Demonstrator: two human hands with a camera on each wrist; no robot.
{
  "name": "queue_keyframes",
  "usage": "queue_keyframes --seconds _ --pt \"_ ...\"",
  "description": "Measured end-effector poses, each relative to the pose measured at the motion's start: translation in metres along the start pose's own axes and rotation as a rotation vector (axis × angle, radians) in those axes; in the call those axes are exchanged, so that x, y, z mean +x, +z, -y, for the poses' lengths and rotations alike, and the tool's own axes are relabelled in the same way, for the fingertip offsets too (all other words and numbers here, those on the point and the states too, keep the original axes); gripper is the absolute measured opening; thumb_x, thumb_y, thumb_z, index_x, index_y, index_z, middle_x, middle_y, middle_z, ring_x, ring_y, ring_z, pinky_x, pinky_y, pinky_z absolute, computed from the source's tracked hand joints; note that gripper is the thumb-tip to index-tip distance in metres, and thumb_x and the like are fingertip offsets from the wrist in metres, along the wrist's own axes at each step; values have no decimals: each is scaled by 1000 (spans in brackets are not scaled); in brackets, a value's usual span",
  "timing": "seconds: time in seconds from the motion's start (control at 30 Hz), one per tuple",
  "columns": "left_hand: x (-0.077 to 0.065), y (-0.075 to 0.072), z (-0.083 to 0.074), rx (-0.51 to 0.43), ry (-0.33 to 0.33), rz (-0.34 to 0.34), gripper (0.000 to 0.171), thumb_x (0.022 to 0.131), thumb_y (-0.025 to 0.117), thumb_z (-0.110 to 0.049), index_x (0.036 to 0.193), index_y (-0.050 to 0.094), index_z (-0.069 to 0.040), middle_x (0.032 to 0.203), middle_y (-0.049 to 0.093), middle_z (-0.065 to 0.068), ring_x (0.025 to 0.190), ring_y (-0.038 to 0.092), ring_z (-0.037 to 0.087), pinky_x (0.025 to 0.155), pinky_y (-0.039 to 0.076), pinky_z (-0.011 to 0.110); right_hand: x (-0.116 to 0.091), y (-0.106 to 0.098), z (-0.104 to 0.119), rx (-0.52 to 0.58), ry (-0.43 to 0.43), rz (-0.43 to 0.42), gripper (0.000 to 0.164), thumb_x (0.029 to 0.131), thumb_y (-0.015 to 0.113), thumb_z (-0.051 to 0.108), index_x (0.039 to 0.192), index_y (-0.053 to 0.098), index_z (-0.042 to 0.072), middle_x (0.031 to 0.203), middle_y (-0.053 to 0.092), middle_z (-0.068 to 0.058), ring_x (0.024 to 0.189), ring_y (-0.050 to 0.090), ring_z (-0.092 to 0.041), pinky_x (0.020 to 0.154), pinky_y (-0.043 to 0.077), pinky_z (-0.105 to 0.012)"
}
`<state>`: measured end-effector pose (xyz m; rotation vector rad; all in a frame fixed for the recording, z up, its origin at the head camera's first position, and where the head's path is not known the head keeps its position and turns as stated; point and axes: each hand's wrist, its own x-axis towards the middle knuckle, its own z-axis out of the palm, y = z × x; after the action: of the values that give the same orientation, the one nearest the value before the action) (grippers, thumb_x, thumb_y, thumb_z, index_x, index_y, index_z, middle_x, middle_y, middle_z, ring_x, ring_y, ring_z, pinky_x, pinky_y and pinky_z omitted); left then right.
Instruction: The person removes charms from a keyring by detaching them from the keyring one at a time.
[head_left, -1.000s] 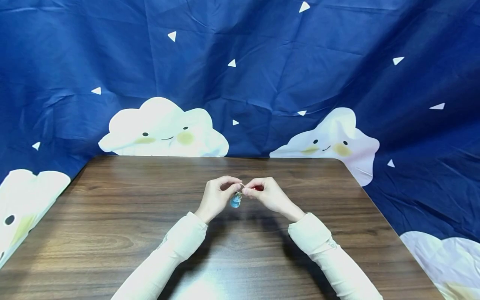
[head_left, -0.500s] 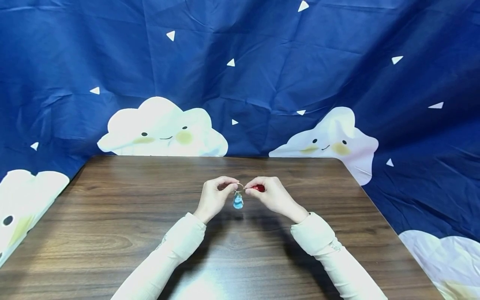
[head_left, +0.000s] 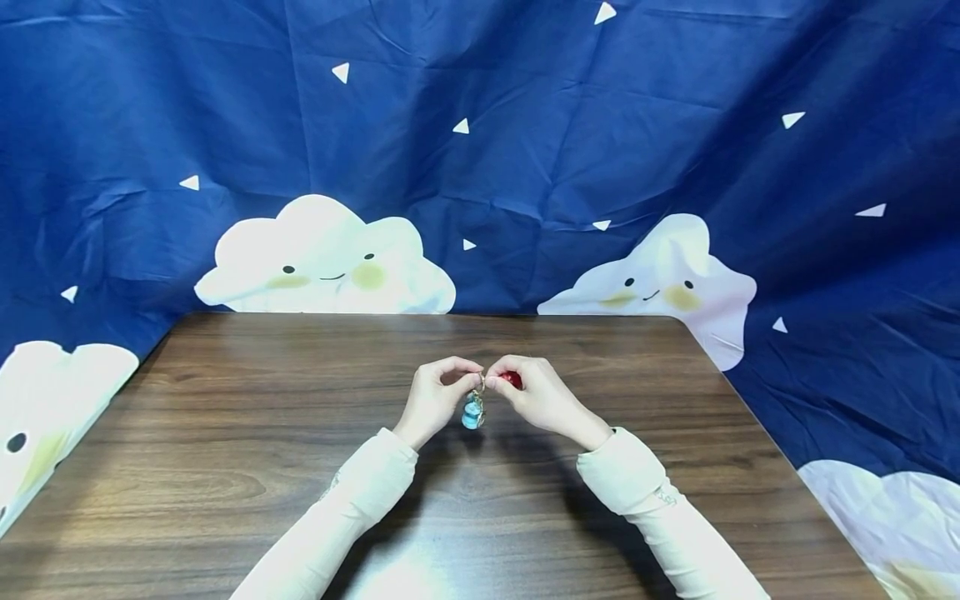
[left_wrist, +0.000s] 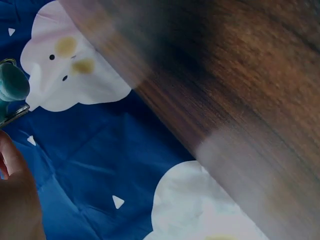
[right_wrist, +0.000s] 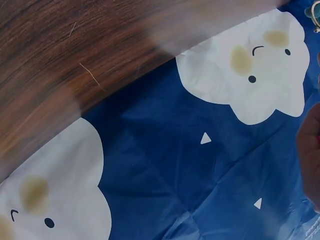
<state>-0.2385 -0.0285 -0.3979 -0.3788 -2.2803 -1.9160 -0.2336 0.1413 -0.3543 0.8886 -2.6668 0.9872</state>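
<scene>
My left hand (head_left: pixel 435 400) pinches, between thumb and index finger, a thin gold-coloured ring (head_left: pixel 482 382). Below it dangles a light-blue keychain charm (head_left: pixel 473 412) with gold trim, off the tabletop. In the left wrist view the teal charm (left_wrist: pixel 14 82) shows rounded and glossy at the left edge, beside a metal part. My right hand (head_left: pixel 543 396) has thumb and index fingertips together at the ring's right side. A shiny red charm (head_left: pixel 512 379) sits within its curled fingers, mostly hidden. Only slivers of the charm (right_wrist: pixel 314 14) and right hand (right_wrist: pixel 311 155) show in the right wrist view.
Both hands are over a dark wood-grain table (head_left: pixel 225 450). Behind and beside the table hangs a blue cloth (head_left: pixel 510 100) with white clouds and small triangles. A bright light reflection lies on the table's near part.
The hands drew slightly apart, showing the ring between them, then came close again. The blue charm now hangs a little lower and has turned.
</scene>
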Motion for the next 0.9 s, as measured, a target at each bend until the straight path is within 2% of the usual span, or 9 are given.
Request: queue_keyframes --seconds 0.13,0.3,0.43,0.63,0.77,0.9 --pt "1 1 2 10 13 -6 11 80 68 -12 90 71 -10 85 71 7 72 63 9 65 51 19 0 2 0 38 33 -6 7 86 62 17 82 65 12 67 56 6 58 44 -5 51 38 -18" --pt "0 3 0 32 28 6 10 81 66 -12 91 71 -10 88 71 5 79 66 13 68 52 20 1 4 -1 93 93 -6 8 86 62 19 83 65 12 64 52 5 57 43 -7 50 36 -18" --pt "1 2 0 23 22 15 11 82 65 -11 92 70 -9 91 71 6 81 67 15 69 53 20 3 5 -2 150 146 -1 9 86 62 20 84 65 12 65 54 3 58 45 -8 51 39 -18" --pt "0 -2 2 -16 16 8 14 84 63 -11 96 70 -9 92 70 8 81 65 10 70 53 20 5 6 -1 184 179 -1 10 87 60 19 85 65 10 69 58 2 60 48 -8 53 42 -19" --pt "-5 -4 -1 -26 59 -56 13 84 63 -11 96 69 -8 92 70 9 79 65 8 69 54 20 6 6 -1 221 192 -30 10 87 60 17 85 65 8 68 60 -2 60 51 -7 53 43 -18" --pt "-10 -3 -4 18 137 -82 12 83 64 -8 94 69 -5 94 69 8 83 66 13 73 53 19 7 8 0 358 238 -37 13 87 58 12 87 64 0 74 65 -12 64 58 -5 62 54 -27"
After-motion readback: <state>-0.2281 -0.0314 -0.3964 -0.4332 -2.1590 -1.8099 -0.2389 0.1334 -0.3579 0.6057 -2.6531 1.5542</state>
